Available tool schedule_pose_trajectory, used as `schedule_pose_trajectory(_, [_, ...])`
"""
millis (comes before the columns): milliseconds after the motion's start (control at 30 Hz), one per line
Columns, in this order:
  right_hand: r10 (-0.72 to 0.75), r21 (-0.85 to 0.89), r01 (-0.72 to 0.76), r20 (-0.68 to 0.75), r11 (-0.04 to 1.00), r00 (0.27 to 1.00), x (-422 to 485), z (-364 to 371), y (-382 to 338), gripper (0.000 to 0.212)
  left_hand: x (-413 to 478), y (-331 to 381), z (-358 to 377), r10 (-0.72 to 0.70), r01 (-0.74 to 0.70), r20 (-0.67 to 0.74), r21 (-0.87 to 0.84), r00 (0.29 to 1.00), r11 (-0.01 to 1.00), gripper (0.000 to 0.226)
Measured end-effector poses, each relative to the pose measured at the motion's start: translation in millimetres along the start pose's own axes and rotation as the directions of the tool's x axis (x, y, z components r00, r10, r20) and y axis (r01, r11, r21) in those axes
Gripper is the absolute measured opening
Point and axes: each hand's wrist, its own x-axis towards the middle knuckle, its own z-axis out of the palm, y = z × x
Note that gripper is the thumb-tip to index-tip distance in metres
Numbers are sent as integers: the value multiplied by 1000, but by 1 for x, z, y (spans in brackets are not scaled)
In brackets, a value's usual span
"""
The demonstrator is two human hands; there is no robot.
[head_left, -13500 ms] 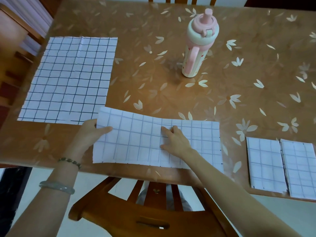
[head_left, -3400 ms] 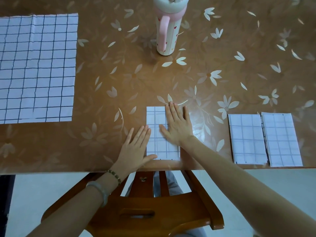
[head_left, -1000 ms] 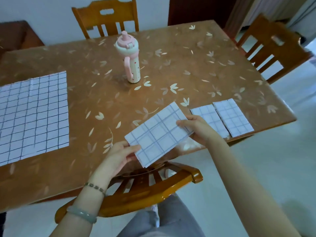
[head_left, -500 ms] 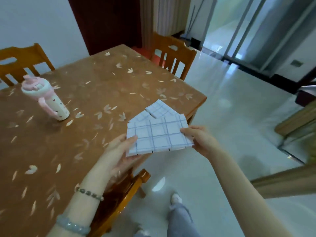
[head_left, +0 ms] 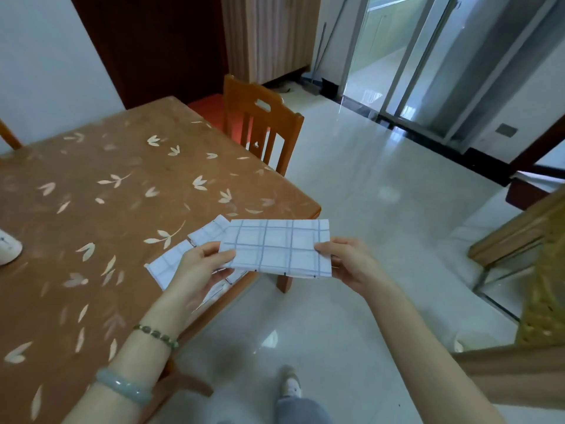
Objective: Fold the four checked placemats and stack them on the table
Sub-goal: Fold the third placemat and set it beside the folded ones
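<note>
Both hands (head_left: 201, 264) (head_left: 351, 261) raised, apparently pinching.

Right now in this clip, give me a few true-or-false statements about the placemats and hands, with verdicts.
1. Both hands hold one folded placemat. True: left hand and right hand grip its ends.
2. The held placemat lies flat on the table. False: it is lifted, beyond the table's edge.
3. Folded placemats on the table lie near its corner. True.
4. The left wrist is bare. False: it wears a bead bracelet and a jade bangle.
</note>
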Motion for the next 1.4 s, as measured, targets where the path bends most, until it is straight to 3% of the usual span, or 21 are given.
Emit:
schedule_pose_trajectory(267, [94, -49, -91, 56, 995, 994, 55, -20, -6, 31, 52, 12, 27, -15, 23, -135, 57, 991, 998, 8])
schedule_pose_trajectory(400, [117, -20, -117, -3, 993, 993, 84, -11, -3, 34, 87, 23, 26, -84, 93, -192, 37, 978, 995, 10])
schedule_pose_trajectory(567, [128, 55, -124, -75, 991, 989, 125, 5, -5, 28, 158, 43, 17, -59, 72, -105, 128, 993, 989, 10])
schedule_pose_trajectory(667, [136, 95, -125, -114, 988, 984, 147, 21, -6, 7, 203, 52, 8, -64, 75, -62, 195, 996, 978, 6])
schedule_pose_trajectory(767, [177, 89, -164, -166, 982, 970, 168, 40, 4, 7, 238, 55, 0, -65, 63, -1, 278, 998, 958, 6])
schedule_pose_trajectory(867, [270, 93, -256, -202, 962, 941, 187, 54, 24, 10, 271, 47, -13, -100, 63, 64, 433, 993, 899, 13])
schedule_pose_trajectory(1033, [389, 120, -371, -249, 921, 887, 207, 71, 41, 13, 309, 29, -21, -53, -15, 72, 718, 996, 696, 18])
schedule_pose_trajectory(1200, [410, -31, -444, -330, 896, 850, 223, 70, 50, 16, 320, 9, -24, 5, -84, 103, 785, 995, 614, 22])
schedule_pose_trajectory(1400, [397, -176, -475, -350, 862, 849, 233, 66, 53, 21, 324, -8, -26, 30, -82, 81, 801, 996, 592, 25])
